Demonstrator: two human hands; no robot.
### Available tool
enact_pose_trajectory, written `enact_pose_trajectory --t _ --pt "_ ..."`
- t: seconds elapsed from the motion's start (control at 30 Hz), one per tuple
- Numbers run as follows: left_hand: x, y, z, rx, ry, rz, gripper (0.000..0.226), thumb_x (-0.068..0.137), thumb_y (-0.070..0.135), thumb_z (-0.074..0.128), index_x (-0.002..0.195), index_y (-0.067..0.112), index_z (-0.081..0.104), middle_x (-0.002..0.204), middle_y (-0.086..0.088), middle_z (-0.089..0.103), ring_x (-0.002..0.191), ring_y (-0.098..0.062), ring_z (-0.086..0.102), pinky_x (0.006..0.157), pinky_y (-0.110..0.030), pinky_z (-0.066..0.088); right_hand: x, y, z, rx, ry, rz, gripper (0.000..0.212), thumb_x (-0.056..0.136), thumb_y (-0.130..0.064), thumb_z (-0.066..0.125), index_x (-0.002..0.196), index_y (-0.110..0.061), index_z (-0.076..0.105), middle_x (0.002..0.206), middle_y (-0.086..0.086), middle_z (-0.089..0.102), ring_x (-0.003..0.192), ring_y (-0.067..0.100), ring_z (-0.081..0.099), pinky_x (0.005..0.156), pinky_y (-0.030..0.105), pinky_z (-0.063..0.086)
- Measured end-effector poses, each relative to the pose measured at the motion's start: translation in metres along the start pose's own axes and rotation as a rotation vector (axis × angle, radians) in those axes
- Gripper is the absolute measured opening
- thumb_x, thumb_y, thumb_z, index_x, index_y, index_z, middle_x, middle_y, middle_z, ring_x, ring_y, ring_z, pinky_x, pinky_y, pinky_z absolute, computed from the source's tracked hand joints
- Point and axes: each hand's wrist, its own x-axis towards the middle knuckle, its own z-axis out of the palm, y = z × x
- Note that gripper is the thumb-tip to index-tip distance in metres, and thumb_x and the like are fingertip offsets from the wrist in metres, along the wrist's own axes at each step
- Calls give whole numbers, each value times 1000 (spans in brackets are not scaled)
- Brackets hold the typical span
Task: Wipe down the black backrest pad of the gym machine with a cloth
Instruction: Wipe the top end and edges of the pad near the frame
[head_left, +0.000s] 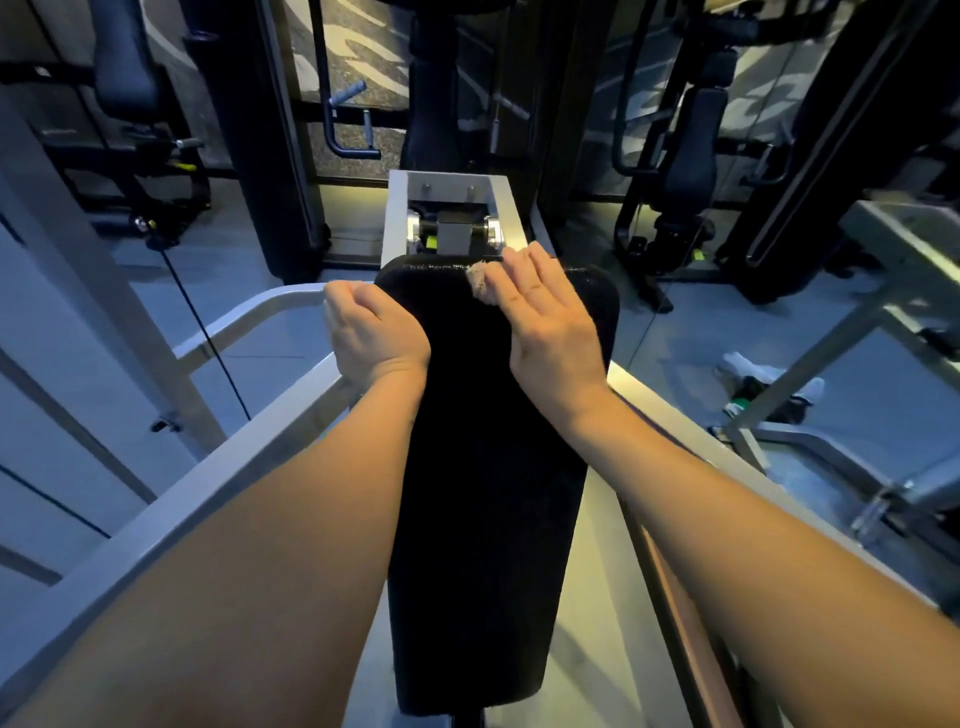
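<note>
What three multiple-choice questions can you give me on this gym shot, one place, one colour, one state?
1. Where on the backrest pad is the cloth? A near end; B far end, under the right hand; C middle, uncovered.
2. Pad colour? A black; B red; C white.
3. Right hand's fingers? A straight, pressing the cloth; B a fist; C dangling off the pad.
Answers: B, the cloth peeks from under the hand at the far end; A, plainly black; A, the fingers lie flat on it.

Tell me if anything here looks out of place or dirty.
A pale streak runs along the top edge of the backrest pad, left of the cloth under the right hand, likely unwiped residue. White and dark items lie loose on the floor to the right.
</note>
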Motion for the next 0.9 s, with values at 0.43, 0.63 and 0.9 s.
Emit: enact_pose_trajectory --t 0.43,0.63,0.9 --pt "3 -2 -4 -36 -14 68 29 103 29 26 101 15 51 110 -7 60 101 -28 55 72 -32 31 4 38 -24 -147 72 -35 34 100 -4 56 133 -1 63 136 16 62 114 37 56 102 43 47" --pt "3 -3 -2 -39 -6 18 23 102 30 24 93 21 43 102 -7 60 92 -26 54 71 -33 31 55 20 -26 113 -241 70 25 96 -9 48 114 -9 66 113 8 69 104 32 60 88 46 48" --pt "9 4 -9 -133 -156 -74 23 107 22 32 85 17 40 93 -12 50 85 -25 43 69 -32 25 112 -38 2 98 -493 -24 28 97 -19 44 116 -18 65 112 8 70 104 33 63 87 43 52"
